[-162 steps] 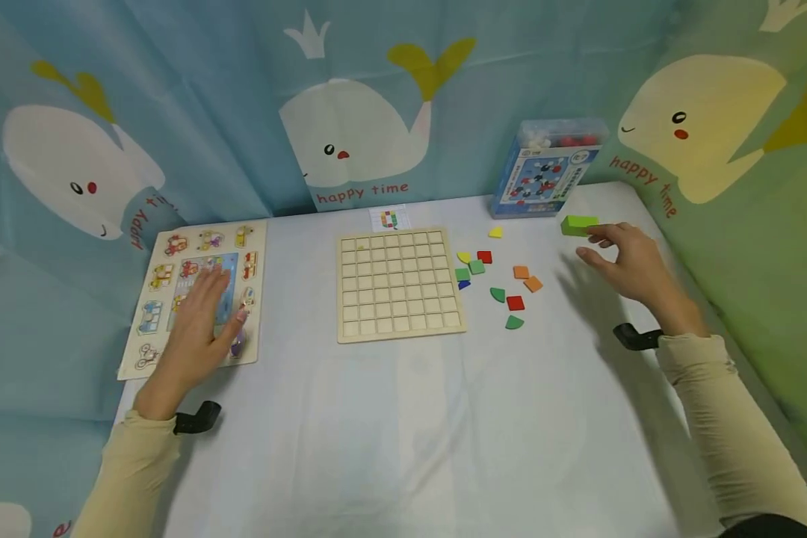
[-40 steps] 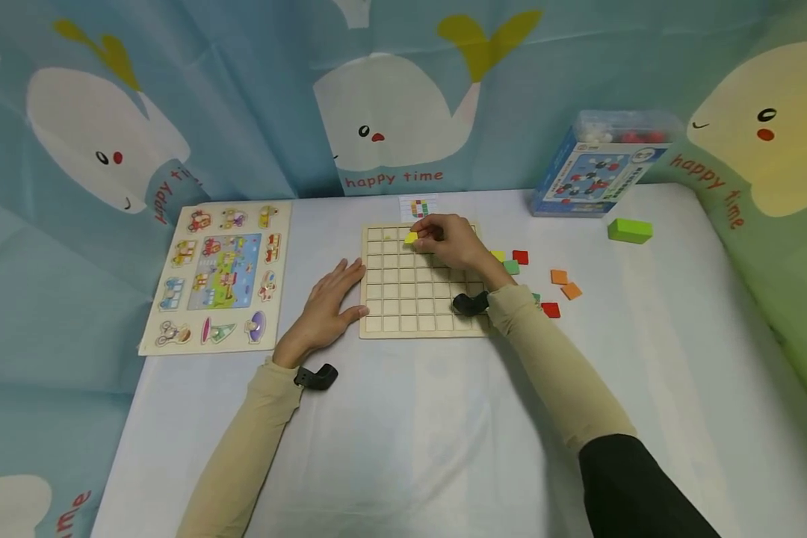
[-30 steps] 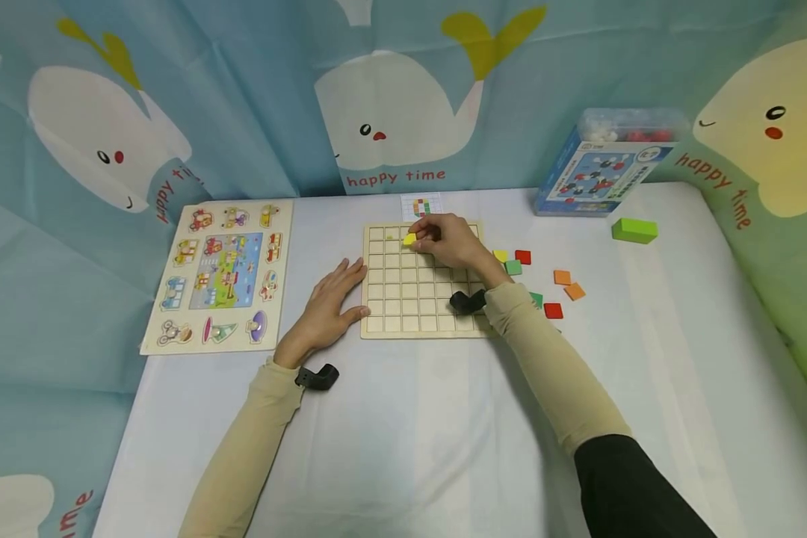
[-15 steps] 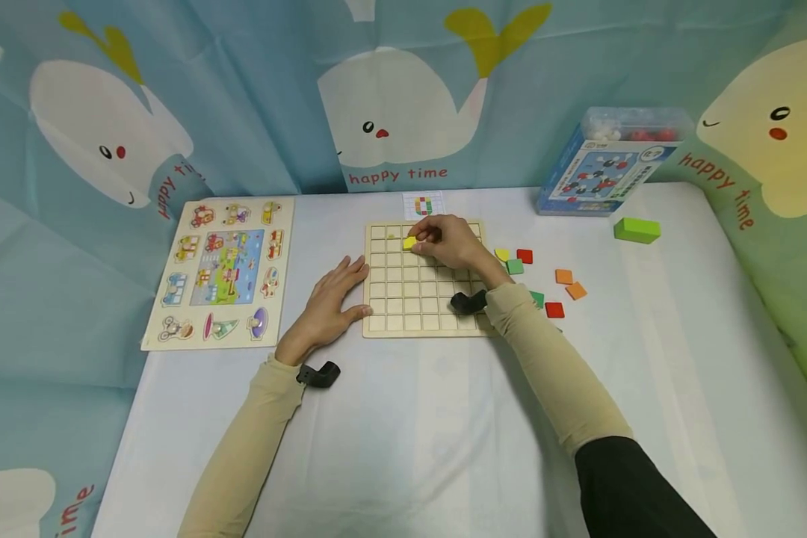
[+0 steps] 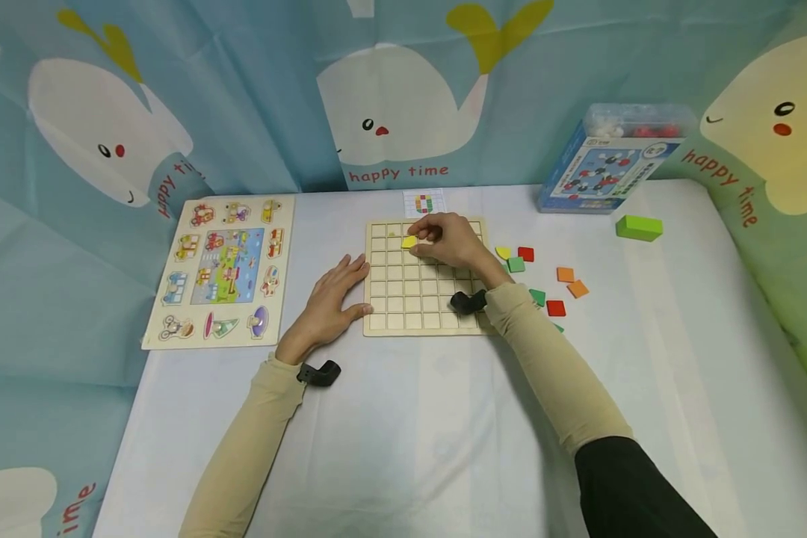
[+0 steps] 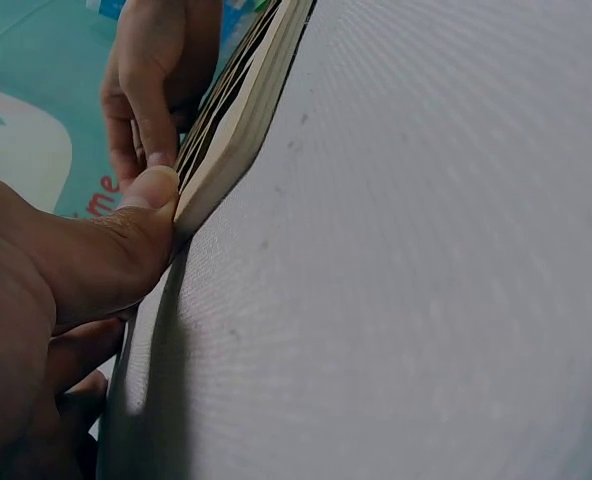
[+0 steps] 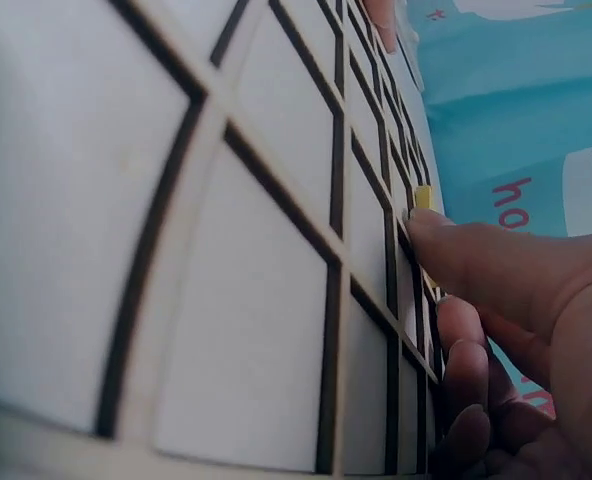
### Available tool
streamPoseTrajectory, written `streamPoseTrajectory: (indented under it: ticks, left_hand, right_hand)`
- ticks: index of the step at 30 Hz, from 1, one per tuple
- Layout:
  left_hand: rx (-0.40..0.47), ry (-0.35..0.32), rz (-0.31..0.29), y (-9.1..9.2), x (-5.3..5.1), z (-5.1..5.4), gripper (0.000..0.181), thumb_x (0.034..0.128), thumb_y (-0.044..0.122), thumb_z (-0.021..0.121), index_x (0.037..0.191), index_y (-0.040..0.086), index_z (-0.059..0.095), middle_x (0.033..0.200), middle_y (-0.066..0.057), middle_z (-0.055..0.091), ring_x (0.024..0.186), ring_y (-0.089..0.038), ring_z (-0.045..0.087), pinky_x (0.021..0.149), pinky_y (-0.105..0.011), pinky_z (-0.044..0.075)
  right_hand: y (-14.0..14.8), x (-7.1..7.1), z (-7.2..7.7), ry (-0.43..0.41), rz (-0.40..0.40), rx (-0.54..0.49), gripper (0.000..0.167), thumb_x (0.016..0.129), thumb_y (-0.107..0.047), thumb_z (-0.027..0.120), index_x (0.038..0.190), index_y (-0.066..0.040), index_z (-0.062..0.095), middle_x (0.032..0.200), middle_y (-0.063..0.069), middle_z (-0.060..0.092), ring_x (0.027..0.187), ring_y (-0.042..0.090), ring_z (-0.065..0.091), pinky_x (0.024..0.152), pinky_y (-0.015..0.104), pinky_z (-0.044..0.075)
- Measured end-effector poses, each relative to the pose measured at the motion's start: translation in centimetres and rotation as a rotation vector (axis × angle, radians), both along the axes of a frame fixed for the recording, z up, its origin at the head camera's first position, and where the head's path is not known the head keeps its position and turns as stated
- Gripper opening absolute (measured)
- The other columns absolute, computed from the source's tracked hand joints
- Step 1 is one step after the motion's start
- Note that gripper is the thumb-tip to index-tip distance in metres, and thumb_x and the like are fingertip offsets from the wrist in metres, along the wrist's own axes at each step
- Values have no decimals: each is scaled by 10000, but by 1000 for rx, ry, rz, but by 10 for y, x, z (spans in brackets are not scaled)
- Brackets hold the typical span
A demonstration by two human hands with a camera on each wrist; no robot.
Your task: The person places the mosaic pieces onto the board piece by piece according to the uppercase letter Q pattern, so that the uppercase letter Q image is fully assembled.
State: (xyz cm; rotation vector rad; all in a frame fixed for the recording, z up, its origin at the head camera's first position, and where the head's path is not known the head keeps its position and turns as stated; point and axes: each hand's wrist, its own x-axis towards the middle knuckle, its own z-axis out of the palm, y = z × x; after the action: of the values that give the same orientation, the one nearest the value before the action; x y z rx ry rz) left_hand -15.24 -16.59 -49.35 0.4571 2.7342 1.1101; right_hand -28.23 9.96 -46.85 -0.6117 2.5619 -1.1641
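A wooden grid board (image 5: 403, 305) lies mid-table. My right hand (image 5: 452, 240) is over its upper part, thumb and fingertips at a small yellow tile (image 5: 409, 242) in a cell near the top row. In the right wrist view the thumb presses against the yellow tile (image 7: 423, 197), which stands slightly above the grid; the other fingers are curled below. My left hand (image 5: 328, 302) rests at the board's left edge with straight fingers. The left wrist view shows its thumb touching the board's corner (image 6: 241, 140). A printed pattern card (image 5: 424, 202) lies behind the board.
Right of the board lie loose tiles, among them a red tile (image 5: 556, 308), an orange tile (image 5: 565, 275) and a green tile (image 5: 515, 264). A light green block (image 5: 639, 228) and a blue boxed set (image 5: 601, 172) stand at back right. A vehicle puzzle board (image 5: 155, 310) lies at left.
My right hand has moved from the green block to the grid board with a yellow tile. My left hand has moved from the vehicle puzzle to the grid board's edge. Lately the tile has shifted slightly.
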Motion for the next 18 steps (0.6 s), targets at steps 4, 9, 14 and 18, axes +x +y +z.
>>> streamPoseTrajectory:
  ticks: [4, 9, 14, 18]
  left_hand:
    - [3, -2, 6, 0, 1, 0, 782, 969, 174, 768, 1635, 36, 381, 1767, -92, 255, 1667, -319, 114, 1345, -552, 76]
    - [11, -4, 9, 0, 1, 1, 783, 967, 170, 768, 1635, 38, 383, 1766, -87, 261, 1668, -310, 112, 1345, -549, 75]
    - [15, 5, 7, 0, 2, 1, 782, 962, 172, 774, 1630, 33, 391, 1761, -94, 273, 1665, -318, 125, 1344, -552, 83]
    - [7, 5, 8, 1, 2, 1, 780, 965, 181, 771, 1631, 36, 391, 1762, -91, 271, 1666, -313, 124, 1346, -546, 83]
  right_hand:
    - [-2, 0, -2, 3, -20, -22, 259, 942, -190, 821, 1160, -57, 778, 1034, 101, 706, 902, 234, 600, 828, 326, 482]
    - [-5, 1, -2, 21, -44, 0, 231, 928, -202, 836, 1115, -73, 794, 1009, 86, 704, 888, 223, 596, 812, 324, 477]
    - [-4, 1, -1, 11, -64, 12, 200, 925, -182, 840, 1094, -81, 805, 995, 82, 705, 901, 232, 612, 821, 337, 485]
    - [-4, 0, -2, 16, -58, 10, 208, 931, -182, 834, 1103, -68, 809, 993, 90, 710, 891, 225, 609, 811, 326, 480]
